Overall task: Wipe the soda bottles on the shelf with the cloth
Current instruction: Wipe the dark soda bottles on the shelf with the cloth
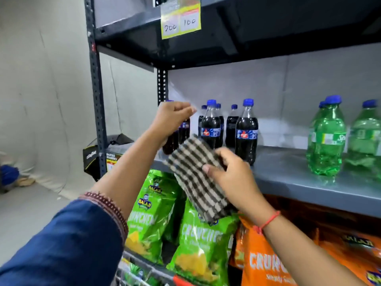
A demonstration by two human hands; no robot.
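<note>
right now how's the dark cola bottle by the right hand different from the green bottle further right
The dark cola bottle is slimmer and shorter; the green bottle is fatter and taller. The cola holds near-black liquid behind a blue label; the green one is see-through green plastic with a pale label. Both stand upright on the grey shelf with blue caps.

A pale, creased wall covering [41, 79] fills the left half of the frame, meeting a grey floor [31, 213] at lower left. A dark perforated steel upright [96, 100] runs from top to centre-left, carrying a black upper shelf board [247, 34] across the top. Behind the rack a light grey back panel [288, 83] spans the centre right, evenly lit.
</note>
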